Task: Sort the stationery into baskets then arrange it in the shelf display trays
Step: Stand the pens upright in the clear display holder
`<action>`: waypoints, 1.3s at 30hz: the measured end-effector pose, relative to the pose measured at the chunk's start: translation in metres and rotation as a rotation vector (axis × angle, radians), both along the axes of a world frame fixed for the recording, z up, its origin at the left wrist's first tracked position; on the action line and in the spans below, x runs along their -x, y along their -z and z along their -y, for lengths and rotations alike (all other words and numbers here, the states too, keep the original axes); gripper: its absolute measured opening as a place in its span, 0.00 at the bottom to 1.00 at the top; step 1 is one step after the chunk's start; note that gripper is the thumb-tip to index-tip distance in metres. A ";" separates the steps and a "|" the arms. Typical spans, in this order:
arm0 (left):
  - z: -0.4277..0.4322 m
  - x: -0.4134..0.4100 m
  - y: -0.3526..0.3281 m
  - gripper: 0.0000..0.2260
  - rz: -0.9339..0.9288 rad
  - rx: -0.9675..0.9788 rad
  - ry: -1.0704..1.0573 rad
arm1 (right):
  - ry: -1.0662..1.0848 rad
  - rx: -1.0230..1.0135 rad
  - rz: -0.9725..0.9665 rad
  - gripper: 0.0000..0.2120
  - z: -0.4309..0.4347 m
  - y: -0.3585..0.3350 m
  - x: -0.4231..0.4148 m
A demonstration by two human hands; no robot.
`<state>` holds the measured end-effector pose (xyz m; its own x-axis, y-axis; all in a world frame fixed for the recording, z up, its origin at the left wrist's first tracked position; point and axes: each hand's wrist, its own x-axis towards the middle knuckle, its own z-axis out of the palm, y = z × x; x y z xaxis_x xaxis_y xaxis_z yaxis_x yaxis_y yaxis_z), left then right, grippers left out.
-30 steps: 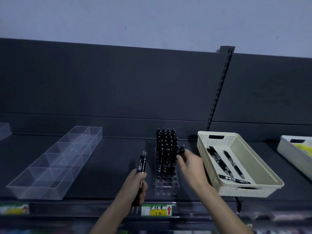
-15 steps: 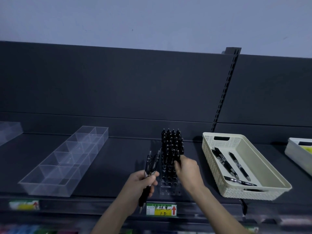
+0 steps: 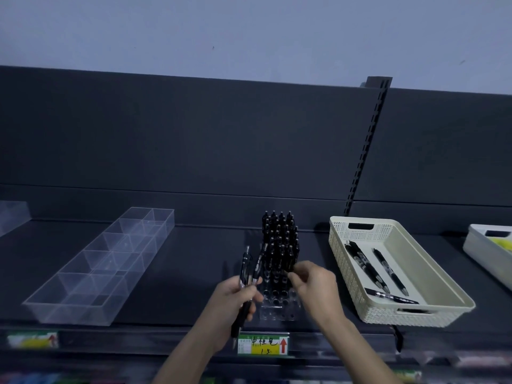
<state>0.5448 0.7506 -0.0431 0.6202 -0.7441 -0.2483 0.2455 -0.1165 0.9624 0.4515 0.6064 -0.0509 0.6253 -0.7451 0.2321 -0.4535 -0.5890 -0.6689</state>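
A clear acrylic pen holder [image 3: 277, 307] stands on the dark shelf, its back rows filled with upright black pens [image 3: 279, 239] and its front holes bare. My left hand [image 3: 235, 300] grips a small bunch of black pens [image 3: 246, 275] just left of the holder. My right hand [image 3: 313, 284] is at the holder's right side, fingertips pinching a pen that stands in it. A cream perforated basket [image 3: 343, 261] to the right holds three black pens [image 3: 363, 263].
A clear divided display tray [image 3: 102, 261] lies on the shelf to the left, with another clear tray's corner [image 3: 13, 214] at the far left. A white basket [image 3: 484, 248] sits at the right edge. A yellow price label [image 3: 263, 345] is on the shelf front.
My right hand brought one pen down into the holder and stays at it. My left hand rose slightly, and its pens fanned apart. The camera shifted a little left.
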 end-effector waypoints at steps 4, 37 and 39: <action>0.007 0.006 0.003 0.05 0.012 0.024 0.046 | -0.095 -0.206 0.195 0.08 -0.015 -0.011 0.006; 0.006 -0.003 0.019 0.10 0.286 -0.038 -0.127 | -0.015 0.102 -0.241 0.10 0.017 0.015 -0.006; 0.006 -0.002 0.017 0.09 0.330 -0.035 -0.151 | 0.012 0.054 -0.208 0.11 0.017 0.012 0.000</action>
<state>0.5469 0.7449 -0.0596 0.7732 -0.6329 -0.0405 -0.0606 -0.1374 0.9887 0.4515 0.5892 -0.0631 0.6552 -0.7426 0.1390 -0.5857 -0.6155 -0.5274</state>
